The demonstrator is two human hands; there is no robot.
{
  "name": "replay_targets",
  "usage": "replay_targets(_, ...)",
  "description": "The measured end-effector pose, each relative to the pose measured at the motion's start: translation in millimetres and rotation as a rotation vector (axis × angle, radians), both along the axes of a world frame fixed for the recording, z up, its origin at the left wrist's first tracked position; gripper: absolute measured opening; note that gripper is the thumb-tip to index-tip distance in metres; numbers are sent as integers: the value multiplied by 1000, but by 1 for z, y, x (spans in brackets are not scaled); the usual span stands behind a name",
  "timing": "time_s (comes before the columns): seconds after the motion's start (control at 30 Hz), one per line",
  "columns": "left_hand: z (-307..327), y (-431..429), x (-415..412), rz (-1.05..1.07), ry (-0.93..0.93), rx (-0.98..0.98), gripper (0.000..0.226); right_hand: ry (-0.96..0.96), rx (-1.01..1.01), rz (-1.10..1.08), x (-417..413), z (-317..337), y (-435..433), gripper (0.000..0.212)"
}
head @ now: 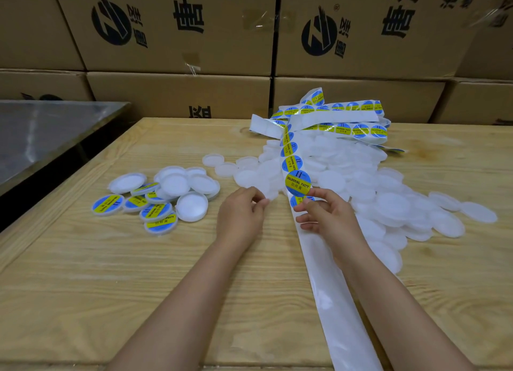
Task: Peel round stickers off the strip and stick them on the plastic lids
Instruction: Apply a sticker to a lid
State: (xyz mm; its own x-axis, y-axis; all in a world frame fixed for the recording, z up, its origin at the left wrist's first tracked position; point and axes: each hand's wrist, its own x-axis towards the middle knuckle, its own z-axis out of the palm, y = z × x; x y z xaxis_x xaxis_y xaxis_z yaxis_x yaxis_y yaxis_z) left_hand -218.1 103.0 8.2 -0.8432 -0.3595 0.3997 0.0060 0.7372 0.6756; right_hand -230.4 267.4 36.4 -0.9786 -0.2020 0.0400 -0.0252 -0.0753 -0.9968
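1. The left hand [240, 213] has its fingers curled. Its fingertips pinch the near edge of a single round translucent white plastic lid [265, 188] at the left fringe of the heap.
2. The right hand [326, 218] pinches a round blue-and-yellow sticker [296, 201] between thumb and forefinger, with its other fingers loosely curled below. I cannot tell whether that sticker has lifted off its backing.
3. Just beyond the pinch, a second sticker reading "SOLDERING PASTE" [298, 183] sits on the long white backing strip [341, 315].
4. The strip runs from a tangled bundle of sticker strip [347, 120] at the far side, over the heap, under the right hand and on to the near edge. Its near stretch is plain white backing.
5. The heap of unlabelled white lids [388, 204] lies right of centre on the pale wooden table [83, 287].
6. A smaller cluster of labelled lids [155, 204] lies to the left, apart from the heap. Some are sticker-side up and others hollow-side up.
7. Brown cardboard boxes [180, 23] with dark print are stacked behind the table, and a grey metal surface [41, 131] stands at the left.
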Motion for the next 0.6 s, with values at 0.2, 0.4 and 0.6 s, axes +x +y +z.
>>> replay_targets(0.2,10,9,-1,-137,57,731,14,0,28,-15,-3,-5,-2,29)
replay_targets(0.4,20,10,5,-431,-78,1306,16,8,28,-36,-2,-11,-5,38)
replay_targets(0.6,22,10,8,-492,-254,1211,16,37,3,-59,-3,-12,-5,38)
